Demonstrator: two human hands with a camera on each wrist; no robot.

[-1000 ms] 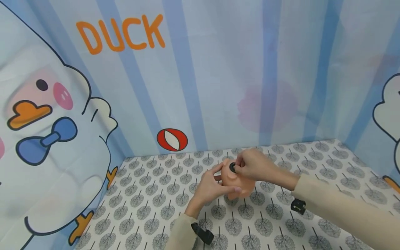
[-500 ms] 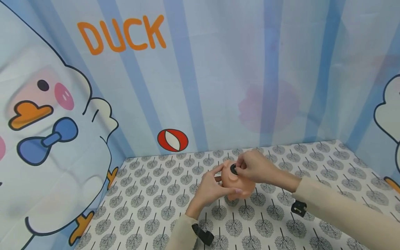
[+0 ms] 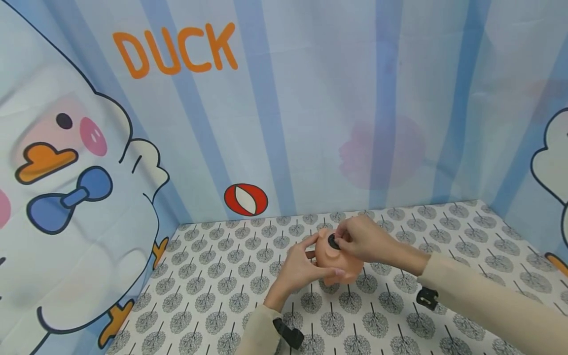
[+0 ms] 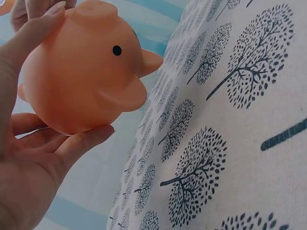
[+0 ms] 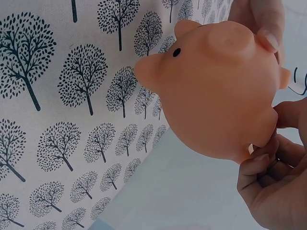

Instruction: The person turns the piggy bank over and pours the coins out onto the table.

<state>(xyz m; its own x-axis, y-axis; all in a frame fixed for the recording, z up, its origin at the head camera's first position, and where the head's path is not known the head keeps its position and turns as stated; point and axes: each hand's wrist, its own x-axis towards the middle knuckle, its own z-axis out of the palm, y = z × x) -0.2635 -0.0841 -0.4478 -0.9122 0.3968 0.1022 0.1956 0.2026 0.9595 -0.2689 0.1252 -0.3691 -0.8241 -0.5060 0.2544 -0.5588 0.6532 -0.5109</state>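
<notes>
A peach-coloured piggy bank (image 3: pixel 327 266) is held up off the patterned cloth, tipped so its underside with the stubby feet and a round black stopper (image 3: pixel 333 241) faces upward. My left hand (image 3: pixel 298 266) grips it from the left, thumb along the near side and fingers round the far side. With curled thumb and fingers, my right hand (image 3: pixel 363 237) pinches at the black stopper and covers part of it. In the left wrist view the piggy bank (image 4: pixel 79 72) shows an eye and its snout. The right wrist view has the right fingertips (image 5: pixel 254 165) beside a foot.
A white cloth (image 3: pixel 239 301) printed with grey trees covers the table under the hands. Behind it hangs a blue striped curtain (image 3: pixel 310 98) with a large duck print on the left. Black straps (image 3: pixel 288 333) sit on both wrists.
The piggy bank and both hands have shifted very slightly right and down in the head view. Both hands keep the same hold.
</notes>
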